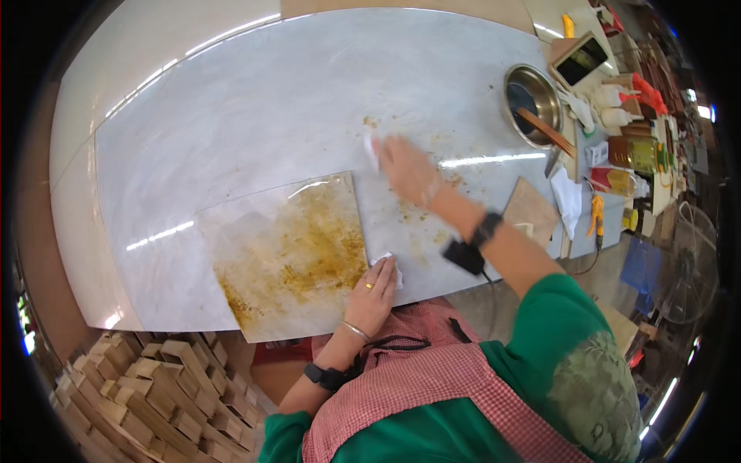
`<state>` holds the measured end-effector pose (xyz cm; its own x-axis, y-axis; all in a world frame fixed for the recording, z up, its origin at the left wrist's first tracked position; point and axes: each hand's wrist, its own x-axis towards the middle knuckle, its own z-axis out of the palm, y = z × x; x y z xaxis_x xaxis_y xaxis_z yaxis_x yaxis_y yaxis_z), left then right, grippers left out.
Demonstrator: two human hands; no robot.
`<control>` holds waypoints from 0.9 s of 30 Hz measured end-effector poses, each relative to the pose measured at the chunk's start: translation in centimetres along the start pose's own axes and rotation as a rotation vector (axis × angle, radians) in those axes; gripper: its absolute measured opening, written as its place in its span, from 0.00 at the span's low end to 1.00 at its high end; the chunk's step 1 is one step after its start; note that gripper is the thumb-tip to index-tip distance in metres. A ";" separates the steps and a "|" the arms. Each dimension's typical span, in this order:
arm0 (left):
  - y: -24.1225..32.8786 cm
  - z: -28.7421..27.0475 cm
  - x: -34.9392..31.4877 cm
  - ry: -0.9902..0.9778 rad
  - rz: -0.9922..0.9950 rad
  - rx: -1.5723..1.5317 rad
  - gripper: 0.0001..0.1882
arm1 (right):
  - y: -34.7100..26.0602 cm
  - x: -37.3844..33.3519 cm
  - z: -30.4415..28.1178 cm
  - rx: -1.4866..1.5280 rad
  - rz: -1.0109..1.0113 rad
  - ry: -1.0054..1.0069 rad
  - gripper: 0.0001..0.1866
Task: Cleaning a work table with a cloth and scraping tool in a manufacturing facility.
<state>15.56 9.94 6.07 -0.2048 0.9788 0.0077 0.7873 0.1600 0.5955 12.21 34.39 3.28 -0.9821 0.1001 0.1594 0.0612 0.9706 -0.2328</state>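
A pale rectangular panel [262, 224] with amber and brown stains lies on the large glossy grey-white tabletop [231, 116], its near edge reaching the table's front. My left hand [370, 299] rests at the panel's right edge. Its fingers are together over a crumpled white tissue or cloth [397, 273]. Further out, beyond the panel's upper right corner, my right hand [411, 171] presses a white tissue or cloth [371, 153] against the tabletop. The hand is slightly blurred and its fingers are closed. Brown specks and smears [413, 211] dot the surface around it.
At the right stand a steel bowl [546, 86] with a wooden utensil [546, 133] across it, a phone [582, 62], white squeeze bottles [617, 117] and a jar of amber liquid [639, 154]. A black device [464, 257] trails a cable. Wooden pieces [162, 386] are stacked lower left.
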 end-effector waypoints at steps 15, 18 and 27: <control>0.4 0.3 1.2 0.012 -0.028 0.070 0.18 | -6.1 -11.9 0.1 0.223 0.094 0.024 0.08; 0.1 0.2 -0.1 -0.005 -0.073 0.036 0.16 | 0.3 -12.0 -0.7 0.182 0.504 0.125 0.08; -1.0 -4.1 -10.1 0.125 -0.161 -0.188 0.19 | -15.6 -12.3 -0.1 0.554 0.341 -0.176 0.10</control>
<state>14.47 -0.64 8.67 -0.3974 0.9176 -0.0068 0.6196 0.2738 0.7357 23.31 18.01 5.10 -0.9411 0.2988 -0.1583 0.3192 0.6305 -0.7075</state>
